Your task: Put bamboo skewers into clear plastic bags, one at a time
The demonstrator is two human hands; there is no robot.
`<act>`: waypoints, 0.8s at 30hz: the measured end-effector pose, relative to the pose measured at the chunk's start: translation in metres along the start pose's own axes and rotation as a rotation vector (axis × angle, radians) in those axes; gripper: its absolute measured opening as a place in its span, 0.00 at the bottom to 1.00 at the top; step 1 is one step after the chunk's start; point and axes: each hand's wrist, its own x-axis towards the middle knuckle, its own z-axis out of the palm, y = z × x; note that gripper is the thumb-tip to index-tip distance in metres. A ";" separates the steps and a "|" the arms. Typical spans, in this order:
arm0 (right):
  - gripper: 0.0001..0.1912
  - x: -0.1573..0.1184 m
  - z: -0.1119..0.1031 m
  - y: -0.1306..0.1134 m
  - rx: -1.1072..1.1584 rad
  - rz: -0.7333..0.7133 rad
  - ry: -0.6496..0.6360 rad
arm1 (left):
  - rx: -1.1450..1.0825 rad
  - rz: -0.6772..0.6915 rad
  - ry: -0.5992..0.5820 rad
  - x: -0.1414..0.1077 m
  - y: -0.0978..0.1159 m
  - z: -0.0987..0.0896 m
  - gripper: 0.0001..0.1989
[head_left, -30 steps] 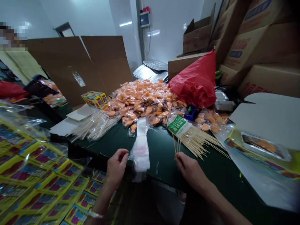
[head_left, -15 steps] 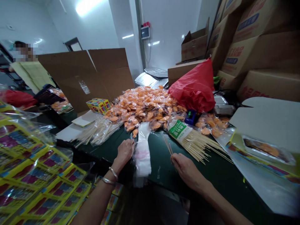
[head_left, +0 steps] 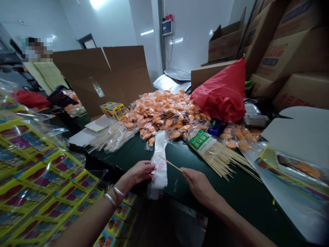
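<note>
Pinching between right hand (head_left: 199, 184) fingertips a thin tan wooden stick (head_left: 171, 164), tip slanting left over a strip of translucent white plastic bags (head_left: 159, 178); resting left hand (head_left: 136, 174) half-curled at bags' edge, hold unclear.

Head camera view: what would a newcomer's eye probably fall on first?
Probably the large heap of wrapped orange pieces, toward the back of the dark green table. Then the bright red bag, just right of it. Nearer, the right hand holds a thin stick pointing toward the stacked plastic bags.
</note>
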 end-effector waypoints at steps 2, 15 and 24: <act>0.16 0.005 0.004 -0.006 -0.100 0.011 -0.045 | -0.048 -0.001 -0.039 -0.002 0.000 0.001 0.12; 0.14 0.019 0.002 -0.019 -0.527 0.055 -0.371 | -0.088 0.148 0.052 -0.006 -0.021 0.010 0.20; 0.13 0.020 0.006 -0.041 -0.575 0.097 -0.269 | -0.129 0.165 0.132 -0.021 -0.031 0.019 0.34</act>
